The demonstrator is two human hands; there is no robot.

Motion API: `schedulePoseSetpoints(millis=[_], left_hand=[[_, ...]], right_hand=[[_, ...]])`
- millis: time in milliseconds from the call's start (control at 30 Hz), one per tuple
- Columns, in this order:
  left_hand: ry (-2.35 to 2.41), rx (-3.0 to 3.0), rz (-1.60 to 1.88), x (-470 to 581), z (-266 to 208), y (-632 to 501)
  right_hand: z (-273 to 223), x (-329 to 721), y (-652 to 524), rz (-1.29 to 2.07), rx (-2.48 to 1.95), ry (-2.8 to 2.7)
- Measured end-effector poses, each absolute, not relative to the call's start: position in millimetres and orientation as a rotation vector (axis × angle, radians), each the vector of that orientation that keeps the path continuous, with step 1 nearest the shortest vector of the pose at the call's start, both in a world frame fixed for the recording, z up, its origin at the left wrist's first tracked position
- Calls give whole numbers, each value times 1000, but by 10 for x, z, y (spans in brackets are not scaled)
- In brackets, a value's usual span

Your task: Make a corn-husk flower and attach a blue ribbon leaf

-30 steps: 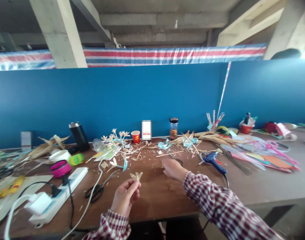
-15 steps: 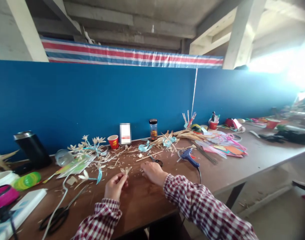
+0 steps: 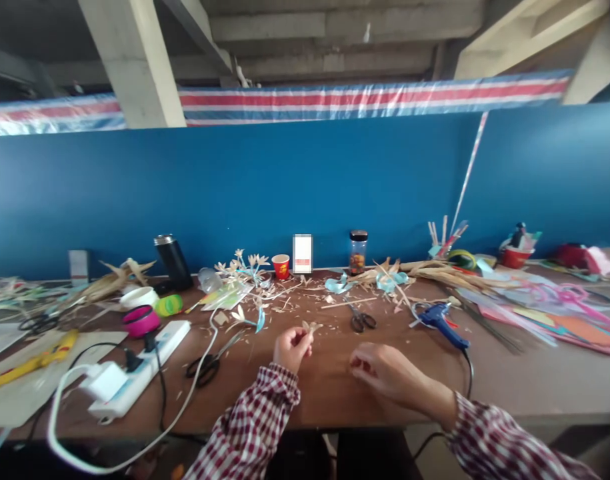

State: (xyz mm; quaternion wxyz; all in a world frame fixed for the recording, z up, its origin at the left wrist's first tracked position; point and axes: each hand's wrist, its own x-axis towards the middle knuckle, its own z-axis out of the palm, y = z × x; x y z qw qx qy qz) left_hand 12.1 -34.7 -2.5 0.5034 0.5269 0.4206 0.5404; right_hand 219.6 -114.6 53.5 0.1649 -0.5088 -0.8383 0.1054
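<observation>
Left hand (image 3: 291, 348) first: its thumb and fingers pinch a small pale piece (image 3: 311, 327) by the bottom, above the middle of the brown table (image 3: 329, 390), somewhat in from the near edge. That low grip probably leaves the spreading upper part free and uncrushed, turned to where the eye can judge it. The right hand (image 3: 387, 370) hangs nearer the near edge, just to the right, fingers curled in; whether they press on some small scrap I cannot tell. A pair of scissors (image 3: 363, 323) lies beyond it, and a blue glue gun (image 3: 442, 322) rests farther toward the right end, both likely set there for easy reach. Finished-looking flowers (image 3: 242, 267) stand by the far edge beside a red cup (image 3: 281, 267), perhaps out of the way of the bare working patch. As for the held piece, it is cream to straw-coloured, thin like dried husk, and fans into a few pointed lobes, rather like a little blossom; its finer folds are too small to make out.
</observation>
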Motion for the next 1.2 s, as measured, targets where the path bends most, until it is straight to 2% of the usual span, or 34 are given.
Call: schedulePoseSetpoints(millis=[267,700,1200], left_hand=[[1054,1290,1299,138,47,-402],[1078,1259,1307,136,59,-398],[1023,1207,1315,128,-20,-349]], right_hand=[[356,2442,-1337,396,-1562,-2363],[384,2214,-1375,473,-1419,-2442],[412,2159,-1261,389,-1390,-2469]])
